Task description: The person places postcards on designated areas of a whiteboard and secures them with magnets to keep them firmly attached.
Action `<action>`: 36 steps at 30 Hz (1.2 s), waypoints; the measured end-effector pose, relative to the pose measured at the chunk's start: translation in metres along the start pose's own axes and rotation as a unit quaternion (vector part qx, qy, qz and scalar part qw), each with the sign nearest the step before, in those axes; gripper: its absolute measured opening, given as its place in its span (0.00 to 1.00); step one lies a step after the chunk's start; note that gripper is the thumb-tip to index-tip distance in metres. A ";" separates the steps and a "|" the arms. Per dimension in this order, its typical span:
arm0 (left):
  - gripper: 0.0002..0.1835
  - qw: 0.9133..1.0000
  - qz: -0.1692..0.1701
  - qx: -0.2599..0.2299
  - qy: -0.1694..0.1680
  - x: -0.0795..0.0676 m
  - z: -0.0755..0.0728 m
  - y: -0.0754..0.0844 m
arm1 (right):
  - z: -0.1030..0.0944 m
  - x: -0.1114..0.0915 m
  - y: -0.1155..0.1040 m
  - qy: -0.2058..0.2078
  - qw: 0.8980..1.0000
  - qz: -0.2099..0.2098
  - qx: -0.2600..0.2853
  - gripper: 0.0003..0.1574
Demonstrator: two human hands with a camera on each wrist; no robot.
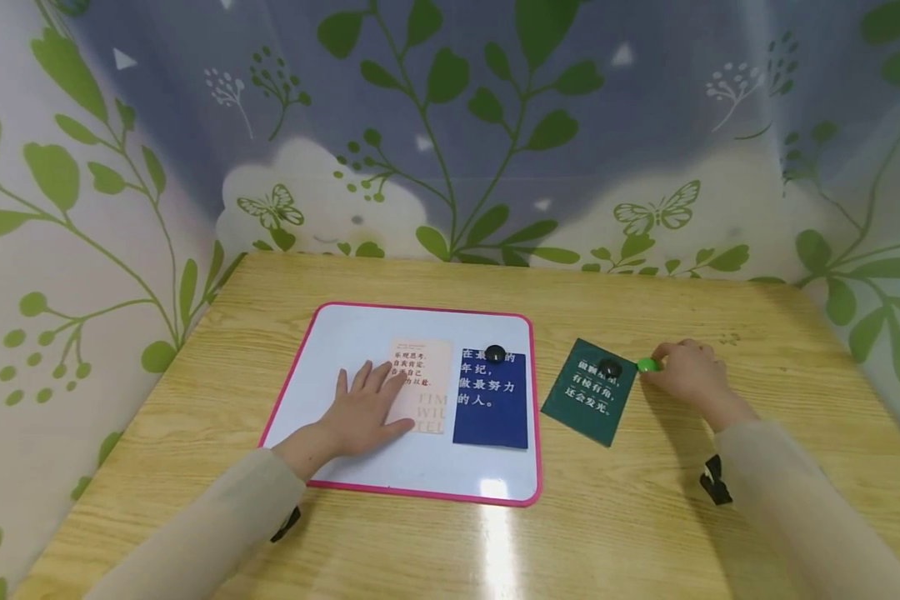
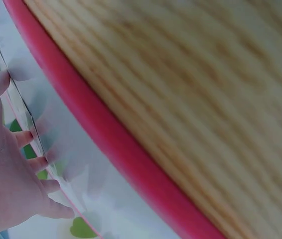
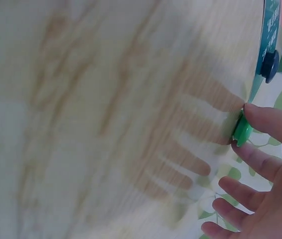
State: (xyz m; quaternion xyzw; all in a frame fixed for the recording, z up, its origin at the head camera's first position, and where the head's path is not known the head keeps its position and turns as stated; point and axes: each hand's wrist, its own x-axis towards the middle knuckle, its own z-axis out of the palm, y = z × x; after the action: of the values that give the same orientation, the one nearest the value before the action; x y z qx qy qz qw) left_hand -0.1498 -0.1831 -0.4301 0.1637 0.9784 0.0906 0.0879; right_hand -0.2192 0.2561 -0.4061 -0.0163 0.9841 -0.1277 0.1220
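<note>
My left hand (image 1: 363, 410) lies spread on the whiteboard (image 1: 345, 462), its fingertips over the left part of a cream card (image 1: 435, 367) with printed text. Beside that card is a dark blue card (image 1: 495, 425), with a round black magnet (image 1: 495, 354) on its top edge. My right hand (image 1: 690, 375) pinches a green round magnet (image 1: 648, 365) between thumb and index finger, down at the wooden table; the other fingers are apart in the right wrist view. The magnet sits right at the corner of a dark green card (image 1: 588, 408), which bears another black magnet (image 1: 610, 368).
The whiteboard has a pink rim (image 1: 536, 417) and lies flat on the wood-grain table (image 1: 420, 550). Behind the table rises a cloth backdrop (image 1: 480, 183) printed with leaves and butterflies. The green card lies just right of the board.
</note>
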 end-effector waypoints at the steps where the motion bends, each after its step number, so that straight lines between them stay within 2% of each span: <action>1: 0.38 1.000 0.000 0.000 -0.001 0.000 0.000 0.000 | 0.000 0.000 0.000 0.002 1.000 0.001 -0.001 0.31; 8: 0.39 1.000 -0.004 -0.005 -0.006 0.000 -0.002 0.001 | -0.001 0.003 -0.006 0.016 1.000 -0.004 -0.011 0.31; 16: 0.39 1.000 -0.005 -0.002 -0.010 -0.002 -0.004 0.003 | -0.007 0.006 -0.028 0.027 0.999 -0.026 -0.033 0.31; 28: 0.39 1.000 -0.004 -0.011 -0.013 -0.003 -0.004 0.003 | -0.011 0.016 -0.079 0.039 0.997 -0.055 -0.034 0.31; 36: 0.39 1.000 -0.007 -0.004 -0.019 -0.001 -0.003 0.001 | -0.011 0.021 -0.116 0.028 0.997 -0.064 -0.016 0.29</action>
State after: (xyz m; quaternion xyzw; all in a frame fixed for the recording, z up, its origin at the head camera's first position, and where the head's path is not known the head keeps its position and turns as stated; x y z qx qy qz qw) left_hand -0.1487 -0.1832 -0.4269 0.1581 0.9772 0.0912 0.1080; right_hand -0.2424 0.1450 -0.3712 -0.0781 0.9860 -0.1200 0.0857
